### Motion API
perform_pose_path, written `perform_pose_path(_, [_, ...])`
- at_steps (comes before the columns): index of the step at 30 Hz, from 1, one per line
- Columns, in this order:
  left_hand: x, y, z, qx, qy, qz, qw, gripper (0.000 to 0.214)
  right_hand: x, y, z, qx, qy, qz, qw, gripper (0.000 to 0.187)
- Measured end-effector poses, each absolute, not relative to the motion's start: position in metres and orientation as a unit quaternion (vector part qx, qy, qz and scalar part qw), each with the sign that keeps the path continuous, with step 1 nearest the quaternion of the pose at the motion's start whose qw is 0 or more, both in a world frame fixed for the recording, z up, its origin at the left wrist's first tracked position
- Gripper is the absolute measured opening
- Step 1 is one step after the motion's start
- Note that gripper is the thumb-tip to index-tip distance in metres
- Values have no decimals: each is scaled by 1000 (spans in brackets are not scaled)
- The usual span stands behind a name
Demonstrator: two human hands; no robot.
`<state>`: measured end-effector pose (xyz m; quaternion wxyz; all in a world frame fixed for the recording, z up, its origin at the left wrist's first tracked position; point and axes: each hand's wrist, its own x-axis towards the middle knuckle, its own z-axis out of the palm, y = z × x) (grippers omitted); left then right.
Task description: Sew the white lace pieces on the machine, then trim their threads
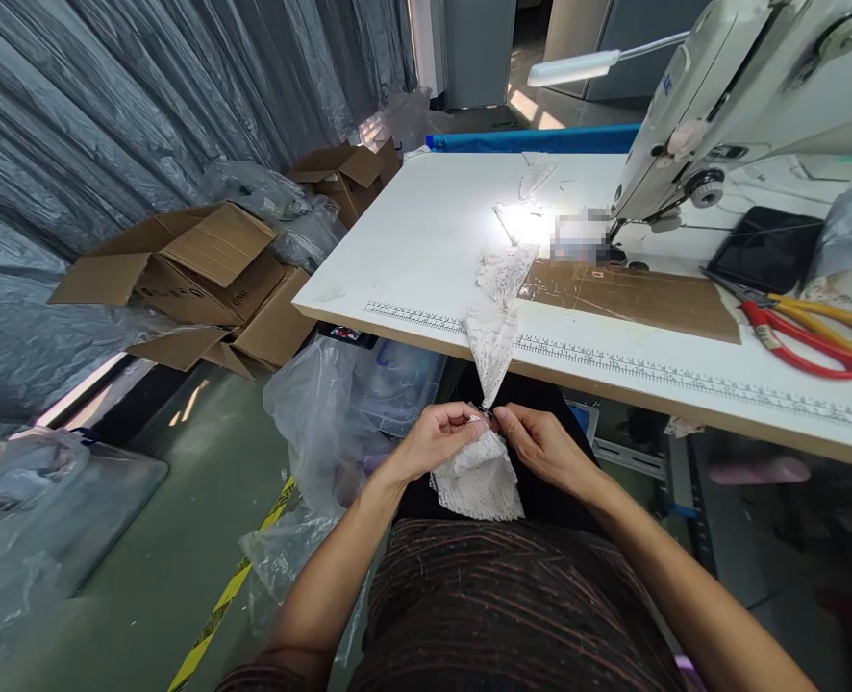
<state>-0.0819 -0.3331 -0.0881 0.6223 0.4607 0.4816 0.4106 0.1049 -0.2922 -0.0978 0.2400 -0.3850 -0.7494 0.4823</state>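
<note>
White lace fabric point(494, 336) runs down over the table's front edge in a chain of joined pieces. Over my lap, my left hand point(444, 437) pinches a lace piece point(480, 481) near its narrow top. Close beside it, the fingers of my right hand point(538, 437) are pressed together at the narrow join between the pieces. Something small and dark shows between the fingertips there, too small to name. The lower lace piece hangs down onto my dark clothes.
A sewing machine point(707, 106) stands on the white table point(397, 231). Red-and-yellow-handled scissors point(808, 336) and a black tablet-like device point(764, 248) lie at the right. Brown cardboard point(635, 303) covers part of the tabletop. Open cartons point(202, 259) and plastic bags point(317, 413) crowd the left.
</note>
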Motion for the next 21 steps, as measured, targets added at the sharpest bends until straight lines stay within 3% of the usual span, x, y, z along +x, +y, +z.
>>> perform_pose_path(15, [-78,-333,-83,433,486,424,630,33,100,-305,-102,-424,-734,464,256,44])
perform_pose_path(21, [-76,-338,-94,432,488,398,646,35,107,-324,-114,-359,-699,564,254,36])
